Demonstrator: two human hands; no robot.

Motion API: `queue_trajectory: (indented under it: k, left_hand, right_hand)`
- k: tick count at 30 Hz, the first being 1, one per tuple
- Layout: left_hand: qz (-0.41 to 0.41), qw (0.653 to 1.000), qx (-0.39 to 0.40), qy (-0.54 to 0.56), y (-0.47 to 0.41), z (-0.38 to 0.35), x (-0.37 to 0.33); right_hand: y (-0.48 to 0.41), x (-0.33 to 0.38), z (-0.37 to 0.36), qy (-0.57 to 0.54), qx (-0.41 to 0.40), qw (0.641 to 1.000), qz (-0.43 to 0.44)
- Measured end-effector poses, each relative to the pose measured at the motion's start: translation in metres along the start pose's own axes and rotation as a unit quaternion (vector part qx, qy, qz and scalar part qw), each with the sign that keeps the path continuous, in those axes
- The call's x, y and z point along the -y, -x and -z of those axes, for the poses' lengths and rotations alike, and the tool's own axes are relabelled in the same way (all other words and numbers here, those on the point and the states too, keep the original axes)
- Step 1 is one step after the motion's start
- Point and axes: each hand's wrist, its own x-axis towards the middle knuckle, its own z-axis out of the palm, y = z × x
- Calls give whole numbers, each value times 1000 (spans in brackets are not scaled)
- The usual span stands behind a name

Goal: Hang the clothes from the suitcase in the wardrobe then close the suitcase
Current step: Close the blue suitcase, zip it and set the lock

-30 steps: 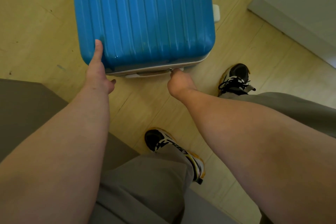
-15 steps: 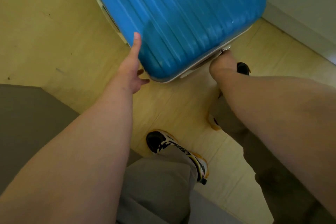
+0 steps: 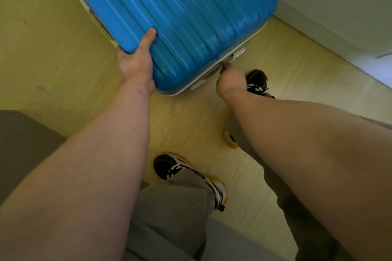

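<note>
A blue ribbed hard-shell suitcase (image 3: 180, 17) lies flat on the yellow floor with its lid down, turned at an angle. My left hand (image 3: 136, 59) grips its near left corner, thumb on top of the shell and fingers hidden under the edge. My right hand (image 3: 230, 80) is curled at the white seam along the near edge and pinches a small zipper pull (image 3: 222, 65). No clothes are in view.
A white cabinet base (image 3: 339, 17) stands at the right, close to the suitcase's far corner. My two black-and-white shoes (image 3: 186, 176) and grey trouser legs are below the suitcase. A dark grey surface (image 3: 23, 146) fills the lower left.
The suitcase has swung round, its near end now angled toward the right. My left hand went from pressing the lid to gripping the corner; my right hand followed along the seam with the zipper pull.
</note>
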Motion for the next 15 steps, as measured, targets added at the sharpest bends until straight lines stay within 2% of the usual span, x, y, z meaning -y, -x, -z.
queue_trajectory:
  k: [7, 10, 15]
  left_hand:
    - [-62, 998, 6, -2, 0, -5, -15]
    - [-39, 999, 11, -19, -2, 0, -14]
    - [-6, 1000, 22, -10, -9, 13, -6]
  right_hand:
    - [54, 20, -41, 6, 67, 994, 91]
    - [69, 32, -64, 11, 124, 983, 137]
    - [70, 36, -75, 49, 175, 970, 163]
